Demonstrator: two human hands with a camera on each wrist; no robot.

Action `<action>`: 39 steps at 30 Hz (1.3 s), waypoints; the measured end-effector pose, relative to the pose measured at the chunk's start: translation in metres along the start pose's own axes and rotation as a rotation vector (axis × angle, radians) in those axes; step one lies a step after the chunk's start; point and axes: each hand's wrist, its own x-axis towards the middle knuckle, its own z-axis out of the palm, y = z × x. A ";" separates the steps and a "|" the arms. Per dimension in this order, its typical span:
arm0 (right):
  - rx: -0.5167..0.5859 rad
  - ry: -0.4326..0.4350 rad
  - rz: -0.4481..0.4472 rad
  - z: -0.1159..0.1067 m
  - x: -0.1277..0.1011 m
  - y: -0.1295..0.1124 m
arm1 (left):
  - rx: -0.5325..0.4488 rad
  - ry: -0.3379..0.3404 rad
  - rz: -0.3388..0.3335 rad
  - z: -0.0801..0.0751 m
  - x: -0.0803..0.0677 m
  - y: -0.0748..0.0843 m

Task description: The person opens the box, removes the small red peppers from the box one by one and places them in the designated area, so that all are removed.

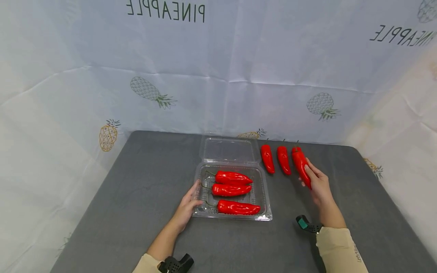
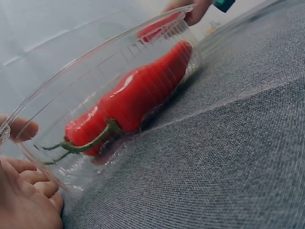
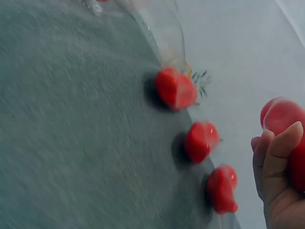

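A glossy red pepper (image 1: 302, 165), long and tapered, is held in the curled grip of the right hand (image 1: 317, 184), right of centre in the head view. The ribbed clear plastic container (image 1: 263, 206), centre frame on the grey textured desk (image 1: 136, 197), is pinched at its left rim by the left hand (image 1: 187, 206). Three smooth peppers (image 1: 232, 188) are held inside.

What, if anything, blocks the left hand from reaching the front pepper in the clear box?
Probably nothing, so likely yes: the lid stands open, the left hand grips the left rim of the clear box, and the front pepper lies uncovered just beside it.
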 end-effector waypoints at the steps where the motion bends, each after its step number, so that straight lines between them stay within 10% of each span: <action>1: 0.004 0.003 0.005 -0.003 0.003 0.000 | 0.002 0.001 -0.001 0.000 0.000 0.000; 22: 0.182 0.021 0.135 -0.051 0.051 -0.043 | -0.006 -0.006 0.011 -0.002 0.000 -0.004; 39: -0.025 0.134 0.183 -0.061 0.091 -0.021 | -0.025 -0.046 0.012 -0.002 0.000 -0.005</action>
